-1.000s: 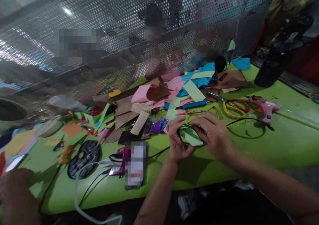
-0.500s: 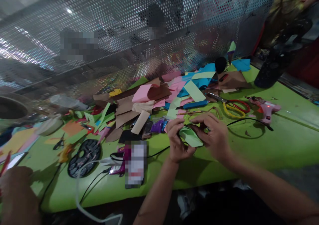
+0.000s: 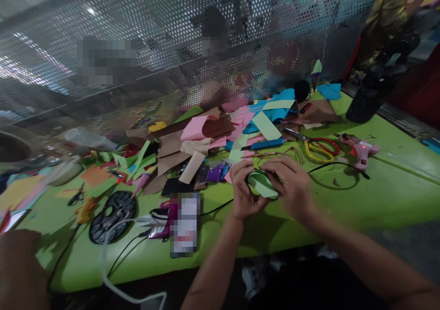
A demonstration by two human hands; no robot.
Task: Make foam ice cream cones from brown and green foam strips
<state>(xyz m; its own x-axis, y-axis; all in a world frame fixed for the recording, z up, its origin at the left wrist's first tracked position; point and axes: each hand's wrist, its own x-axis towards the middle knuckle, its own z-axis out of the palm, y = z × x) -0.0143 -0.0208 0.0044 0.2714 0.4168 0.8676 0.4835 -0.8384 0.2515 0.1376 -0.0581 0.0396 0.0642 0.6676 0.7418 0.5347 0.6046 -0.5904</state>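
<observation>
Green paper: We have a curled piece of green paper (image 3: 264, 185) between our two hands, over the side of the green table (image 3: 388, 191) close to us. We call this the middle of our clock.
Left hand: Our left hand (image 3: 243, 193) curls around the paper at 9 o'clock, so it is holding it.
Right hand: Our right hand (image 3: 292, 182) pinches the paper's edge at 3 o'clock. We cannot see all its fingertips.
Scissors: We see scissors (image 3: 319, 150) at 2 o'clock, with one red loop and one yellow loop.
Pink glue gun: The pink glue gun (image 3: 362, 153) lies past the scissors, between 2 and 3 o'clock, with a tiny red light on it.
Blue paper: We find blue paper (image 3: 287, 100) between 12 and 1 o'clock, with a pale green strip (image 3: 279, 104) on it.
Pink paper: The pink paper (image 3: 194, 127) is at 10 o'clock, bent up beside brown paper (image 3: 222, 127).
Black tray: We spot a round black tray (image 3: 120, 202) between 8 and 9 o'clock, well apart from our hands.
Other person: We see another person's arm (image 3: 20, 269) far off at 8 o'clock.
</observation>
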